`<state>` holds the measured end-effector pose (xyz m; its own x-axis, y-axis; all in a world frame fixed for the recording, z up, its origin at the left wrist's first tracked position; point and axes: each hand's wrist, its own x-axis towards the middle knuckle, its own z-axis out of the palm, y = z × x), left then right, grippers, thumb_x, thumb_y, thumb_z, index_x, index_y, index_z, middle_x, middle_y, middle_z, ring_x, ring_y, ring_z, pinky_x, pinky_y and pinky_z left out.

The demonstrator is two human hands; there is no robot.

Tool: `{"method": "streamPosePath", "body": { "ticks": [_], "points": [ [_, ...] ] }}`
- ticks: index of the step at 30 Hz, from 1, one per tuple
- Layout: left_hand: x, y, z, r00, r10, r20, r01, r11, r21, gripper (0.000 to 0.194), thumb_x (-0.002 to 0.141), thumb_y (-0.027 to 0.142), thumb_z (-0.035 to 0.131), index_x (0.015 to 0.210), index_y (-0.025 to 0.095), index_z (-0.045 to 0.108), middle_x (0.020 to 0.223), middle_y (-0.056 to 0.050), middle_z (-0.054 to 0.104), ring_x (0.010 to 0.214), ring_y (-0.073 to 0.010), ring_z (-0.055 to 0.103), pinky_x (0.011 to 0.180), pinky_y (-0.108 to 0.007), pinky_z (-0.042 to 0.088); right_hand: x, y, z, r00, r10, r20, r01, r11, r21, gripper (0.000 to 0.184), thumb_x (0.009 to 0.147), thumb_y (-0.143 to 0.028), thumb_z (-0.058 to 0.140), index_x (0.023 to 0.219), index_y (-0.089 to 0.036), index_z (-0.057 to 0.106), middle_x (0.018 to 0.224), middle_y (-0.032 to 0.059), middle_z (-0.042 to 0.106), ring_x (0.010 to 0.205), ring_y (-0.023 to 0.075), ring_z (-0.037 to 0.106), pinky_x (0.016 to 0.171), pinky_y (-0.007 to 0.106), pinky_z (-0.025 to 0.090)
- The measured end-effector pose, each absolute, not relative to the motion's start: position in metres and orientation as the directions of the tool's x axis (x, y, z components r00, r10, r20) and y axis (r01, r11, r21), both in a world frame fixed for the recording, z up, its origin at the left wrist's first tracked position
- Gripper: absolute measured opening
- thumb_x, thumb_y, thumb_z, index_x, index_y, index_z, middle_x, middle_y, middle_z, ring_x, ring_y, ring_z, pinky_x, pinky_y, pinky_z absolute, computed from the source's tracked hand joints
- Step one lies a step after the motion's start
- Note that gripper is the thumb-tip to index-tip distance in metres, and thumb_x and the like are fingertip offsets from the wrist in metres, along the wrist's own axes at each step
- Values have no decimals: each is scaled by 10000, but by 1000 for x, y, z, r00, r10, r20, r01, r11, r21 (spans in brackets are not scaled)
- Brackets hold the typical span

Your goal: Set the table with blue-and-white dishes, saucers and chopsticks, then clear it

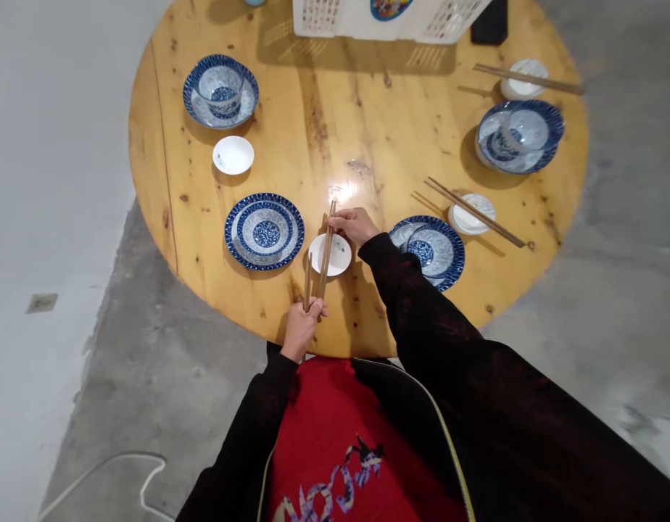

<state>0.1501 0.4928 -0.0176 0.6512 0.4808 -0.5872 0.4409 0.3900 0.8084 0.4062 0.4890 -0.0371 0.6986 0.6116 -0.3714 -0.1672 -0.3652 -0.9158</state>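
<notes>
Two Hands Pinch Chopsticks Over Small White Bowl

The right hand, fingers drawn together, pinches the far end of a pair of wooden chopsticks that slants across a small white bowl near the edge of a round wooden table. The left hand, closed rather than spread, holds the pair's near end, with more chopsticks rising from its grip just left of the bowl. Whether the pair touches the bowl's rim cannot be told. A blue-patterned plate sits to the bowl's left, and a blue-rimmed setting lies partly behind the black right sleeve. Farther right, another pair of chopsticks rests across a white dish.
</notes>
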Motion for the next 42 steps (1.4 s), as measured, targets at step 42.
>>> {"method": "streamPosePath", "body": {
  "ticks": [42],
  "points": [
    [153, 496, -22, 652, 504, -567, 471, 318, 823, 342, 865, 448, 537, 713, 173, 672, 936, -112, 756, 832, -201, 675, 793, -295, 482, 406, 487, -30, 742, 535, -404, -178, -423, -888, 297, 823, -227, 658, 540, -149, 614, 479, -3, 583, 450, 105, 543, 437, 194, 412]
  ]
}}
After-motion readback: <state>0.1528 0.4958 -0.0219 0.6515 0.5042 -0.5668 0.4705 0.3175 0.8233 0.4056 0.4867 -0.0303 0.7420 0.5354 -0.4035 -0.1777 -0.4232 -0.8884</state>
